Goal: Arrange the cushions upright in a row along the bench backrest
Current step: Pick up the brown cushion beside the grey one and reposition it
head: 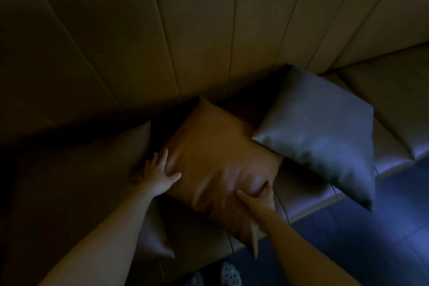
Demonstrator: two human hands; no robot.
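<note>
3 cushions [218, 160] [320, 132] [79, 188], 2 hands [160, 174] [257, 197], 1 bench [197, 30]

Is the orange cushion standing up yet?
No. The orange cushion lies on the bench seat, one corner poking over the front edge, while the left hand rests on it and the right hand grips it.

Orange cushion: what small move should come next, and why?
Probably tilt the orange cushion up against the backrest: it lies flat on the seat, one corner under the grey cushion, left hand pressing its side, right hand gripping its near edge.
</note>
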